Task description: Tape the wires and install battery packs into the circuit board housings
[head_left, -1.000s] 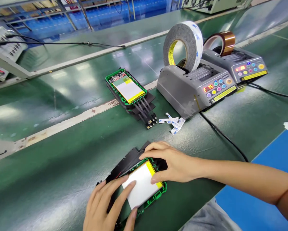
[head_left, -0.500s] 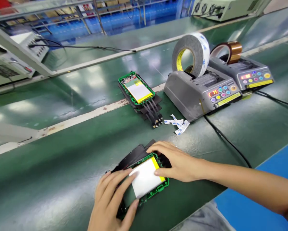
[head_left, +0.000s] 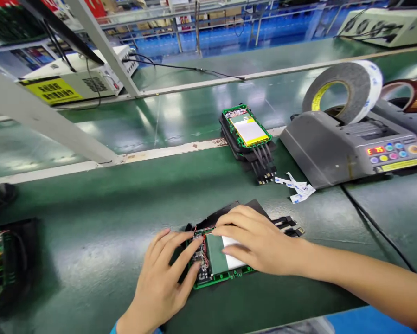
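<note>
In front of me on the green bench lies an opened power bank (head_left: 217,274) with a green frame, a circuit board (head_left: 204,273) with red wires, and a white battery pack (head_left: 230,260). My left hand (head_left: 168,269) rests at the board end, its fingers apart, with the fingertips touching the frame and wires. Across the battery lies my right hand (head_left: 255,239), fingers spread and covering most of the white surface. Black cable plugs (head_left: 291,227) stick out beyond its wrist. A black cover (head_left: 225,213) lies partly under the far side.
A second opened power bank (head_left: 248,130) rests further back on a black stack. Beside it are white liner strips (head_left: 297,187) and a grey tape dispenser (head_left: 354,148) carrying a tape roll (head_left: 375,86). Another unit (head_left: 9,260) is at the left edge. A slanted metal post (head_left: 62,111) stands left.
The view has turned left, bringing the left-edge unit in. My right hand has slid over the battery toward the board. My left hand has drawn back to the board end, uncovering the wires.
</note>
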The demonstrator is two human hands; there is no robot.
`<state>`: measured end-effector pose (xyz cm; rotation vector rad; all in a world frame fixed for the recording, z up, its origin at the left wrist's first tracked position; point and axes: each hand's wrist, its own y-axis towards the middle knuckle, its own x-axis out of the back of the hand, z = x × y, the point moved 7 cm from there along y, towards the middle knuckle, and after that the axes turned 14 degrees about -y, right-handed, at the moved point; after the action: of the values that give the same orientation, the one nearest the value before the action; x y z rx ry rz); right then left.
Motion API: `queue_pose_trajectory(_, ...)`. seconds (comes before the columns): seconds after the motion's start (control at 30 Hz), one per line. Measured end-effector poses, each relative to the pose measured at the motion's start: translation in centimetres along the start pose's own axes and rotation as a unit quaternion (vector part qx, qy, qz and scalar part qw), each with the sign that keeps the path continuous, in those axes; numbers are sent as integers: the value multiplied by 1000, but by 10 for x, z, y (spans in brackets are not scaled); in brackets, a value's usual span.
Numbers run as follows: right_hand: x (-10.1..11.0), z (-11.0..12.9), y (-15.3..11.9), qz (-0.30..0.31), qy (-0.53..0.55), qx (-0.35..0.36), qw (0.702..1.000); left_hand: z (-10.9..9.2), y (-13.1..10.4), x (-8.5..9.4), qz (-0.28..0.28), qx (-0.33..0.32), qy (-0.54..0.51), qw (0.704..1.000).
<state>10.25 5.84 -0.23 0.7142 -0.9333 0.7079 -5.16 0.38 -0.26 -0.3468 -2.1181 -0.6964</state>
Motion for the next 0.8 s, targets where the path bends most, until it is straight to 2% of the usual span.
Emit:
queue_pose_trajectory(0.1,-9,9,6,0,-31,29,999,2,-1,0,19,-9,-12,1000)
queue_pose_trajectory(0.3,-12,8,5,0,-40,26,999,8,-4,1,36,-19,-60,997)
queue_pose_trajectory(0.5,-10,9,5,-3,-52,38,998,1,3,5,76,-78,-8,994)
queue_pose_trajectory(0.6,-5,23,3,-29,-62,95,993,-2,11,11,91,-91,11,992)
queue_pose_trajectory(0.7,-7,39,-2,-18,-56,168,984,0,15,14,101,-74,10,992)
queue_pose_trajectory(0.8,-12,43,-5,-6,-78,184,980,1,13,13,104,-70,-3,992)
